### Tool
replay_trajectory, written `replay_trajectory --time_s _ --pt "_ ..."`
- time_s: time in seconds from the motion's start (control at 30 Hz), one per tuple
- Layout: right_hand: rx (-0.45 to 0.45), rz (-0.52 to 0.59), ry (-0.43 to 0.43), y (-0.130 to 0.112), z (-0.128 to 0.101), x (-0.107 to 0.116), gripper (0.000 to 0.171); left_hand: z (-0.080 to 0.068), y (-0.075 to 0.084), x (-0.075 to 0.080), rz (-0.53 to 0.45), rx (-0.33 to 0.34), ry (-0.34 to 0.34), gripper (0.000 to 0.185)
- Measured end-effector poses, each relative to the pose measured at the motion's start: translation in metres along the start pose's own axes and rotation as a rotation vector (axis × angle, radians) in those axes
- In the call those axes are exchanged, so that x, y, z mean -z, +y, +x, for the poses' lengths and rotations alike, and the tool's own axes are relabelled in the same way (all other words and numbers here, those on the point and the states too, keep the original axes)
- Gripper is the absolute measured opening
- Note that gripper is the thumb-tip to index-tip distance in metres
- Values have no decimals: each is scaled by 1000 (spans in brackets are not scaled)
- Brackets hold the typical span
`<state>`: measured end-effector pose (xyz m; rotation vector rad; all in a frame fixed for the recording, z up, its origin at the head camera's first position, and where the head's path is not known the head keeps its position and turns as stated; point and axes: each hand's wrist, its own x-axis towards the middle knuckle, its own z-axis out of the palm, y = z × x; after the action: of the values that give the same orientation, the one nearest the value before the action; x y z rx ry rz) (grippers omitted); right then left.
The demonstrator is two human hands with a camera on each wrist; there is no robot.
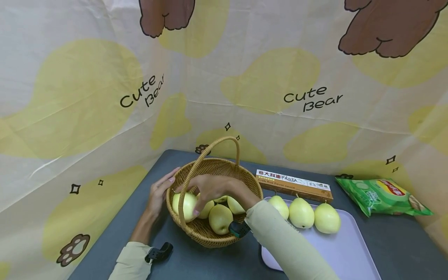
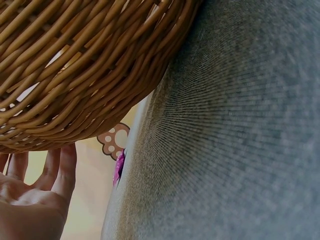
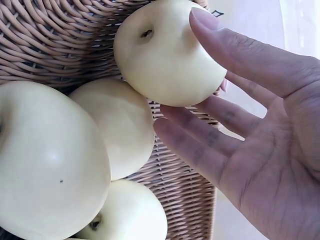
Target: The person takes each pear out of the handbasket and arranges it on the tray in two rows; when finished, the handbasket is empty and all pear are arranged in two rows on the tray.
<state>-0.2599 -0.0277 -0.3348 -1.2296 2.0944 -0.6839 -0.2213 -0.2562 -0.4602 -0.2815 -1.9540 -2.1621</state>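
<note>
Right hand [image 1: 210, 189] reached into the basket [image 1: 245, 179], its fingers nearly straight and spread, with the thumb and fingertips lying against a pale pear [image 1: 185, 205] at the basket's left side. From the right wrist view the fingers looked to be only touching the pear rather than curled round it, though the grip was hard to judge. Three or four more pears [image 1: 220, 217] lay in the basket just beside it. Left hand [image 1: 161, 190] rested with straight fingers against the outside of the basket's left wall, holding nothing. To the right, three pears [image 1: 301, 212] sat in a row on the far part of a lilac tray [image 1: 346, 252]. Beyond the tray lay a pasta box [image 1: 293, 184], and a green snack bag [image 1: 381, 195] lay further right on the dark table [image 1: 402, 241].
</note>
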Motion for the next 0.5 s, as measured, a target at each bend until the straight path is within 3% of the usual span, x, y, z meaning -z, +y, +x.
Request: replay_trajectory --time_s 0.5 --pt "-28 -92 -26 -4 4 -2 95 0 0 0 10 -11 3 48"
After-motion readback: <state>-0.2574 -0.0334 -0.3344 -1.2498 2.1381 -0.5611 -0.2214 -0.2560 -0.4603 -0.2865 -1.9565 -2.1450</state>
